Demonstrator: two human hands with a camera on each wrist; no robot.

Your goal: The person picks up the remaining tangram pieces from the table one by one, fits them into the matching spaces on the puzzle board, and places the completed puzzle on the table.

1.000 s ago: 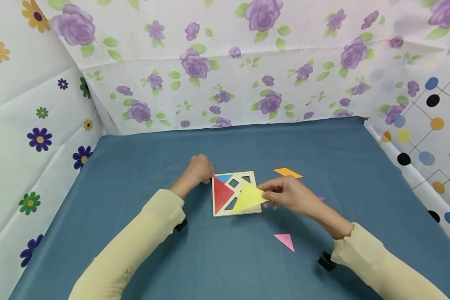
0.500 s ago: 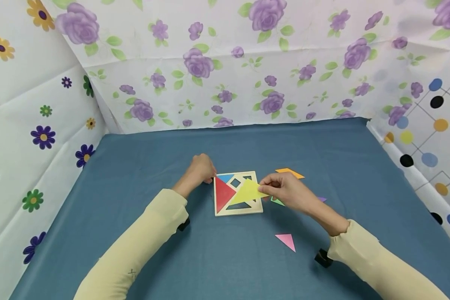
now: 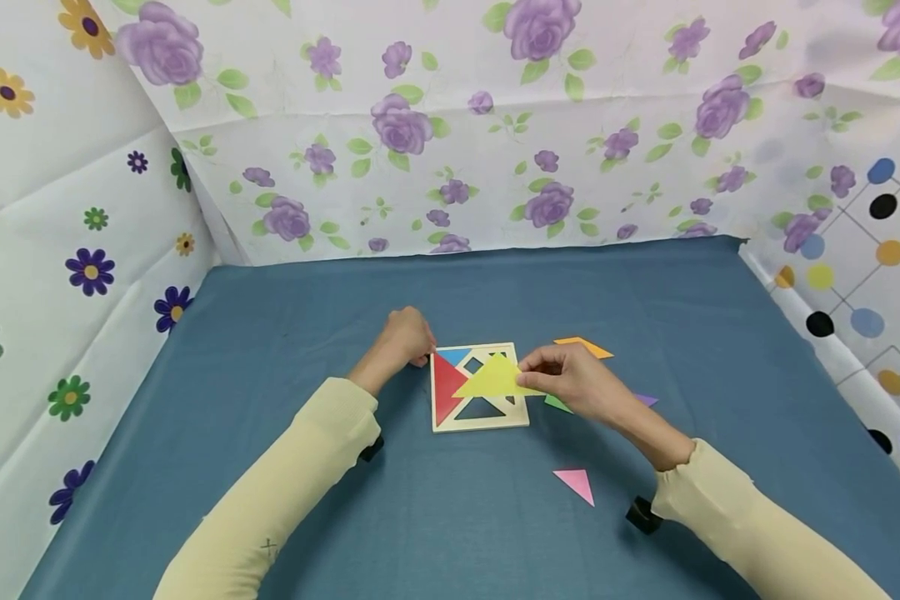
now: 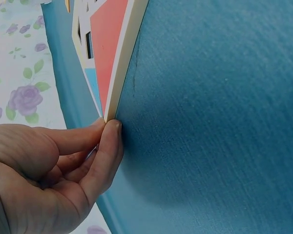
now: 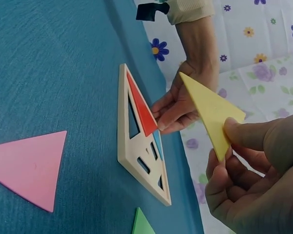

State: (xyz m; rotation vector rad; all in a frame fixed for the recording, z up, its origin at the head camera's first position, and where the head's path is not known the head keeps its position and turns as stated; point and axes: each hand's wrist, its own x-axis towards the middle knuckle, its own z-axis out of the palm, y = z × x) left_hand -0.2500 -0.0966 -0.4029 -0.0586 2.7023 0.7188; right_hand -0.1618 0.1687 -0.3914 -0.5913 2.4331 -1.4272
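A square wooden tangram tray (image 3: 521, 415) lies on the blue cloth, with a red triangle (image 3: 445, 389) and a blue triangle (image 3: 453, 356) set in its recesses. At the tray's far left corner my left hand (image 3: 405, 340) pinches the frame between thumb and fingers; the left wrist view shows the fingertips (image 4: 111, 127) on that corner. My right hand (image 3: 573, 377) holds a large yellow triangle (image 3: 492, 379) by one end, thumb on its face. The yellow triangle is raised above the tray and covers part of the recesses in the head view.
Loose pieces lie right of the tray: an orange parallelogram (image 3: 585, 346), a green piece (image 3: 557, 403) and a purple piece (image 3: 647, 399), both partly hidden by the right hand. A pink triangle (image 3: 577, 483) lies nearer the front. Patterned sheets surround the blue cloth (image 3: 420, 517).
My right hand has turned the yellow triangle, so its long edge now runs nearly level along the bottom and the lower recess shows. The left hand stays at the tray's corner.
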